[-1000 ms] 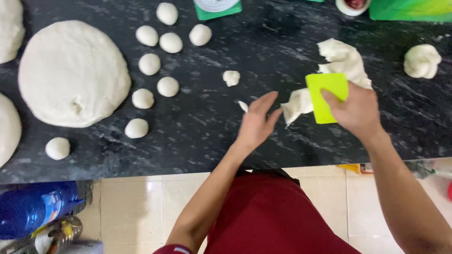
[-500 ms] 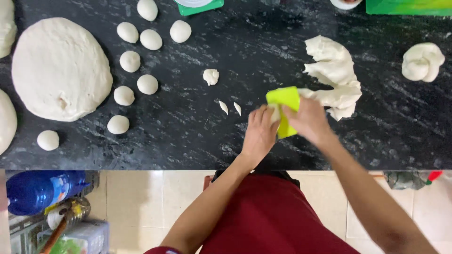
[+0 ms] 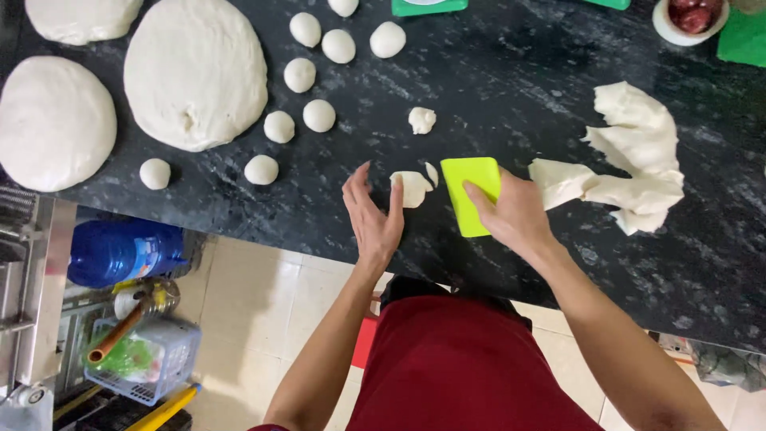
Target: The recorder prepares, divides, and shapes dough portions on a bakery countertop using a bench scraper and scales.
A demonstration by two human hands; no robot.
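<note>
Since the earlier frame both hands have shifted left along the near edge of the dark worktop. Left hand is now spread, fingers apart, its fingertips touching a small cut dough piece that lies just left of the scraper. Right hand grips the green scraper, fingers pressed on its face, blade flat against the worktop. Torn dough mass now sits clear of the scraper, to its right, no longer under it. One small scrap lies farther off. Dough balls and large flattened rounds rest at far left, arrangement unchanged.
</note>
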